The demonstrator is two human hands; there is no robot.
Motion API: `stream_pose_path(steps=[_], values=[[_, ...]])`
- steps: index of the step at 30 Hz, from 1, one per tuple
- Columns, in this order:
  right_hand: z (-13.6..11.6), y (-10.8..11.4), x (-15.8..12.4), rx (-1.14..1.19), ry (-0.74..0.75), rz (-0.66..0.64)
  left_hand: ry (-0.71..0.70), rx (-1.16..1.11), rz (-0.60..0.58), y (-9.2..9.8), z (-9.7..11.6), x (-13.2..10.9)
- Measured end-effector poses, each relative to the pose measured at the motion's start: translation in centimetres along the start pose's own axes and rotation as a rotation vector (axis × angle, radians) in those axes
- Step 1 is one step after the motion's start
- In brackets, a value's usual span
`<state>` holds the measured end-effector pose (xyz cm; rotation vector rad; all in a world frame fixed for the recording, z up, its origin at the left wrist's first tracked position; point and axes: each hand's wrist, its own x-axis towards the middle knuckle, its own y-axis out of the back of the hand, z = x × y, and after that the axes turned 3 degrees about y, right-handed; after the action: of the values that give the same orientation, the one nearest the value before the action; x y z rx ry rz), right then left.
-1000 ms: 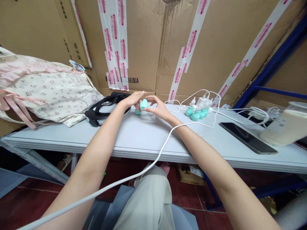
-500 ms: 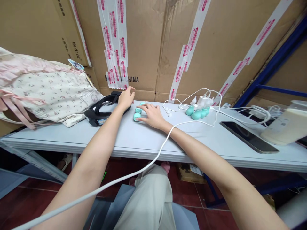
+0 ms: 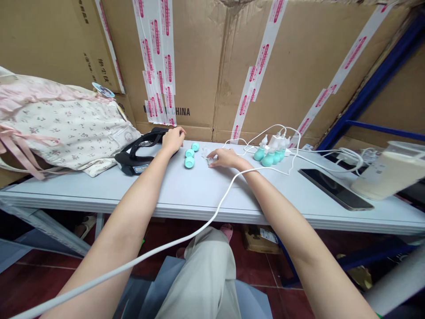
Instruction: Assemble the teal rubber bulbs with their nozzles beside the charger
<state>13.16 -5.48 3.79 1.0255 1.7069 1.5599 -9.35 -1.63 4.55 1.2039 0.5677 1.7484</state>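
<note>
Three round teal pieces [image 3: 189, 158] stand in a slanting row on the grey table, between my hands. My right hand [image 3: 224, 158] is low over the table to their right. Its thumb and fingers are bent around a small clear plastic piece [image 3: 210, 161], with more clear bits just beyond the fingertips. My left hand [image 3: 172, 141] rests beside the black head strap [image 3: 142, 150], fingers loosely curved and holding nothing. Farther right, several teal squeeze bulbs [image 3: 267, 159] with clear pointed tips stand together.
A floral bag [image 3: 73, 119] lies at the left. On the right are a dark phone [image 3: 335, 188], a jug of pale liquid [image 3: 388, 170] and tangled white cables. One white cable [image 3: 186, 241] crosses in front of me. A cardboard wall [image 3: 199, 57] rises behind the table [image 3: 212, 190].
My right hand has moved right, off the teal pieces and onto the clear ones. The teal pieces now show fully. My left hand has stayed near the strap, its fingers drawn in slightly.
</note>
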Motion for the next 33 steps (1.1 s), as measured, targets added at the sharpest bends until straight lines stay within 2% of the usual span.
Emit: stream_pose_path(steps=[5,9,13,24,30,33], values=[[-0.7,0.0,-0.1,0.057,0.061,0.050,-0.010,0.004,-0.006,0.0,0.0,0.0],[-0.9,-0.1,-0.2,-0.003,0.101,0.118,-0.015,0.021,-0.012,-0.1,0.0,0.0],[-0.8,-0.5,-0.1,-0.020,0.118,0.118,-0.017,0.026,-0.022,-0.3,-0.1,0.1],[-1.0,-0.1,-0.2,-0.003,0.101,0.109,0.028,-0.124,-0.063,-0.3,0.0,0.2],[-1.3,-0.2,-0.3,0.002,0.105,0.113,0.029,-0.130,-0.068,-0.2,0.2,0.2],[-1.1,0.4,-0.3,0.040,0.059,0.169,0.034,-0.125,-0.072,-0.2,0.3,0.1]])
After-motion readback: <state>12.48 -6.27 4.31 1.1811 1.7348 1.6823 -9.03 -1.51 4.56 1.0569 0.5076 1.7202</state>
